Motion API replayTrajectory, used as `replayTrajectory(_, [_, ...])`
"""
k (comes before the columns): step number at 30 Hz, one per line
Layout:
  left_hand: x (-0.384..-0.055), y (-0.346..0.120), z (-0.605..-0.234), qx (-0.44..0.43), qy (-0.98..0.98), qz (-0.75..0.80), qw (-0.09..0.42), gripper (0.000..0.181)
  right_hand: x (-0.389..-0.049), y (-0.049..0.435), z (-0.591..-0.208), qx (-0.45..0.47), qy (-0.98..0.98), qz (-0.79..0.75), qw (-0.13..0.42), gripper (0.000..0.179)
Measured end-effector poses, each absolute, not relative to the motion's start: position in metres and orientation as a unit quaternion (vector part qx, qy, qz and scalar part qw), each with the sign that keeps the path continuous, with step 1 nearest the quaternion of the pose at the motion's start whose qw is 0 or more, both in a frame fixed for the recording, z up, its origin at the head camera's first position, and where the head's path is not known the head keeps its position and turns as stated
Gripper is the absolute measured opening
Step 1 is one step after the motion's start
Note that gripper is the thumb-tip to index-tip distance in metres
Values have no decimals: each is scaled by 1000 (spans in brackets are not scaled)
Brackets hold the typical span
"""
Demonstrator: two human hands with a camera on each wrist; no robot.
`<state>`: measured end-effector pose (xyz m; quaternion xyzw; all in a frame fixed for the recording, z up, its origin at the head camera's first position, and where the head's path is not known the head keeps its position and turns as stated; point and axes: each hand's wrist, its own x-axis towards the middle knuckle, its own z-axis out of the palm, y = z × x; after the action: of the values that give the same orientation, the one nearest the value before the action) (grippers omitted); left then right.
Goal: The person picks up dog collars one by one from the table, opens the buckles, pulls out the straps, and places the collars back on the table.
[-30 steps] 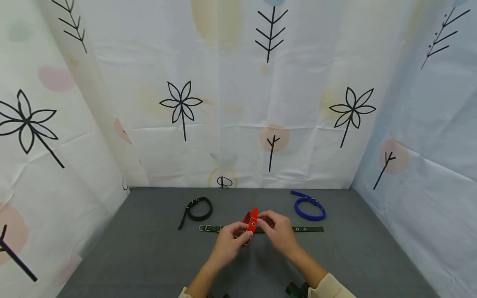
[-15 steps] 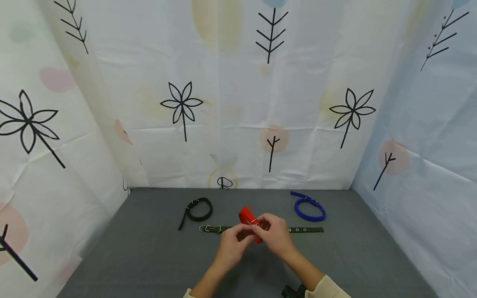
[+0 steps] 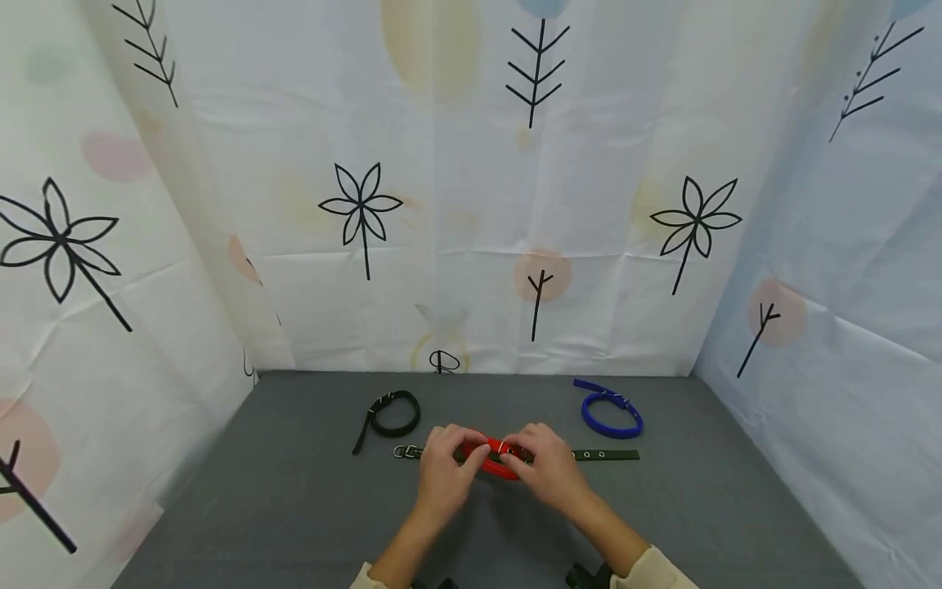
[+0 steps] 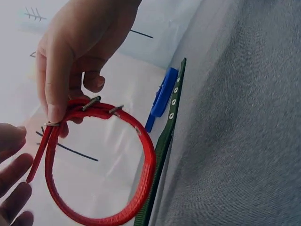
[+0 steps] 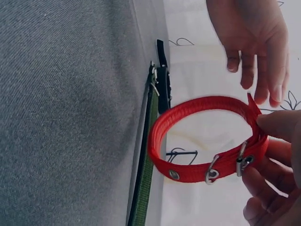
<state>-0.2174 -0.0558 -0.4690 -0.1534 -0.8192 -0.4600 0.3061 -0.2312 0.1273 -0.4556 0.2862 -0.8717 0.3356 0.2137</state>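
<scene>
A red dog collar (image 5: 188, 174), buckled into a loop with metal rings and eyelets, is held up above the table. My right hand (image 3: 550, 466) pinches it by the buckle and overlapped strap, thumb on one side and fingers behind. My left hand (image 3: 443, 466) is beside the collar's free strap end, its fingers loosely extended; in the left wrist view those fingertips (image 4: 19, 193) lie right at the strap tip. Below and behind the collar, a dark green collar (image 3: 607, 455) with eyelets and a buckle lies stretched out flat, its middle partly hidden by the hands.
A coiled black collar (image 3: 396, 431) lies at the back left of the grey table (image 3: 294, 507). Toward the back right is a coiled blue collar (image 3: 613, 430). White patterned sheets (image 3: 471, 204) stand behind and along both sides.
The red collar has turned from upright to roughly level between the hands. Its hold has passed from my left hand to my right at the buckle, and my left fingers have loosened.
</scene>
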Motion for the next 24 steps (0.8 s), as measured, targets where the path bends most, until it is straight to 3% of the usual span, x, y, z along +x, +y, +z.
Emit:
replayTrajectory(2, [-218,-56,-467,-145,-839,-418,316,14,-231,128,-457,305,-872,311,223,13])
replayTrajectory(5, [-217,-56,-464,-130,-867,-384,290,15,-232,128,-458,336,-867,274,246,16])
replayTrajectory(10, [-217,-59,-460,-125,-884,-422,156,18,-233,128,-461,377,-848,236,287,17])
replayTrajectory(15, [-220,-65,-458,-127,-860,-494,29,27,-234,127,-461,394,-839,231,295,16])
replayTrajectory(24, [-221,-65,-459,-101,-780,-615,-60,28,-234,124,-464,414,-806,302,297,20])
